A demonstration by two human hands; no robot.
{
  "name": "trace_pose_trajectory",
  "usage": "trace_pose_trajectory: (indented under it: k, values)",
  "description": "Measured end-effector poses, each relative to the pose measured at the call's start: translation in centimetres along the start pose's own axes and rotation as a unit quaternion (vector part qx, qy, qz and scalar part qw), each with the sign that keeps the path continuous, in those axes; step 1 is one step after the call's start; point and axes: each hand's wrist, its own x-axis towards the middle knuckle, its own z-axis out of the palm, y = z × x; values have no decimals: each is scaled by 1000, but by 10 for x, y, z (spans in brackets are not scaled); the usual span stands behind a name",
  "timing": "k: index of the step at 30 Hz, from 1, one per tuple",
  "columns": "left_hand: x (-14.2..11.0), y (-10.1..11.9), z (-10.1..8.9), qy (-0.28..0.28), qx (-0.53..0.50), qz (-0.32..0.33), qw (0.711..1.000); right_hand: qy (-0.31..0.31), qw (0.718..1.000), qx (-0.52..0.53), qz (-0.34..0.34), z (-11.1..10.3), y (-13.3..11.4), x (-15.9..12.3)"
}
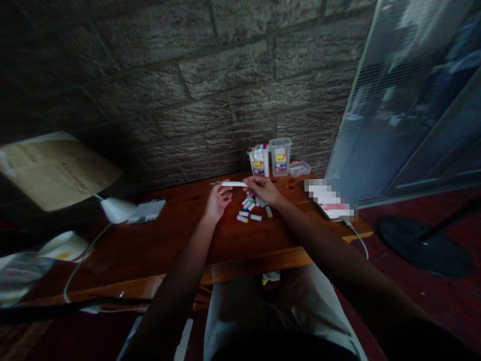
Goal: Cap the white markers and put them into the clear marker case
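A white marker pen (232, 184) lies level between my two hands, above the wooden table. Its left end, with a dark tip, is pinched in my left hand (217, 201); my right hand (262, 189) grips the right end. Just below the right hand, several loose marker caps (248, 204) with coloured ends are scattered on the wood. Behind them stands a clear box packed with markers (258, 159), their coloured ends up. Beside it is a second clear box (281, 156) with a yellow label.
A row of white markers (147, 210) lies at the left by a lamp (116, 209) with a paper shade. A paper cup (63, 245) stands further left. A small clear lid (299, 168) and a blurred-out device with a cable (358, 235) are at the right. A stone wall (210, 100) rises behind.
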Motion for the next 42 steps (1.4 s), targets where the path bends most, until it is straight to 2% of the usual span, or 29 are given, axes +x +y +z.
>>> trace_pose_trajectory:
  k: [4, 16, 21, 29, 38, 42]
  values:
    - [0, 0, -1, -3, -13, 5, 1000, -27, 999, 5, -18, 1, -3, -3]
    - [2, -2, -3, -14, -1, 8, 1000, -33, 999, -39, -5, -4, 1, -2]
    - [2, -3, -3, -20, 8, 12, 1000, -48, 997, -54, -24, -3, 1, -2]
    - [1, -3, 0, -12, 9, 0, 1000, -57, 988, -135, -55, -1, 3, -3]
    - [0, -7, 2, -19, 38, 22, 999, -58, 993, -92, -40, -1, 0, -4]
    - [-1, -7, 3, -35, 42, -6, 998, -50, 992, -107, -36, 0, 0, -5]
